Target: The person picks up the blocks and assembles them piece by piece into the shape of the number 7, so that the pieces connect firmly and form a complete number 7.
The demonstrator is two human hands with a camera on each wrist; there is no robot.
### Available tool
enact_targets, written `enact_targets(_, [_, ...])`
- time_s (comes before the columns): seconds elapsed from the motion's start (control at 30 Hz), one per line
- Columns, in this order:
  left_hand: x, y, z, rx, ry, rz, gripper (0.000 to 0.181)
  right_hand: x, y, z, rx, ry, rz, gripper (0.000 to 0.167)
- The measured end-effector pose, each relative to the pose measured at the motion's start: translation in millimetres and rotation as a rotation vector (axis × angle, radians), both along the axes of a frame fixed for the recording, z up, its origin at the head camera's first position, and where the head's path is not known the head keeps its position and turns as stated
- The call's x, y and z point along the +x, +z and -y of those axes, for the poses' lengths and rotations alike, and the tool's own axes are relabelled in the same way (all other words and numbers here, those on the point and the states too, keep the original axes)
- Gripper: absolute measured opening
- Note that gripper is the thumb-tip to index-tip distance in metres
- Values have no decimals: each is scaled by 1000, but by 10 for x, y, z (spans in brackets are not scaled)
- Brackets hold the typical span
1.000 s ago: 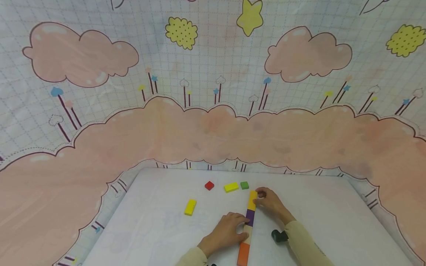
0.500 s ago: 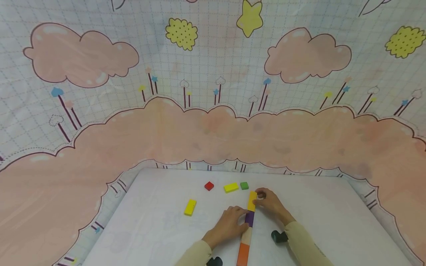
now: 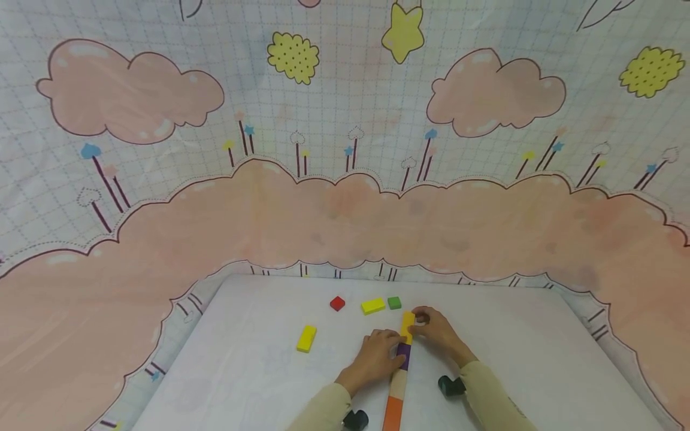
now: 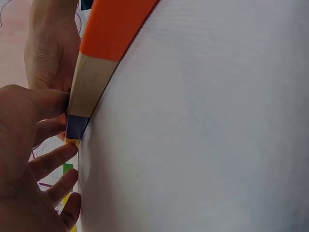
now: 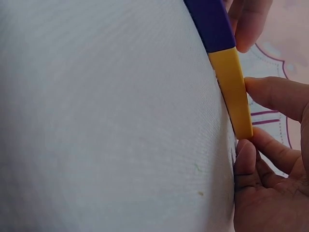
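Right hand (image 3: pixel 439 334) has its fingers curled round the far corner of an amber block (image 5: pixel 232 89), thumb on its side, fingertip at its end. Left hand (image 3: pixel 372 359) is way looser, fingers spread and just touching the left side of the row (image 3: pixel 398 384) around the purple block (image 5: pixel 211 24). The row sits bottom centre-right of the head view, pretty straight, pieces end to end: amber, purple, a bare wood block (image 4: pixel 91 84), then an orange block (image 4: pixel 116 29) cut off by the bottom edge. Tiny dark mark on the right sleeve (image 3: pixel 493 389), too small to read. Past the tip: green block (image 3: pixel 395 303), then yellow and red leftward. White tabletop (image 3: pixel 242 317) runs out to slanted edges both sides
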State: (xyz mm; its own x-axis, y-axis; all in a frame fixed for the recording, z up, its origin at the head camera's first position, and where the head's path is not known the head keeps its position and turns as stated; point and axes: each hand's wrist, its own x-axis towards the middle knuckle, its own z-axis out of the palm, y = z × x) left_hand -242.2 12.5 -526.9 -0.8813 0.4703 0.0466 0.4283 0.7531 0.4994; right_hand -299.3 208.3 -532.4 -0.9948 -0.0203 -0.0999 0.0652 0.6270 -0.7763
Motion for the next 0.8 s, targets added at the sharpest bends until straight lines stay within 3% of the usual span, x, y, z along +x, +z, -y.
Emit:
enact_targets(0.33, [36,7,10,-11,-1,-25,40,9,-10,20,-8,-21,1,50])
enact_targets(0.8, [28,-24,4,-14,9,-31,40,-61,65,37,-58,-70,-130,31])
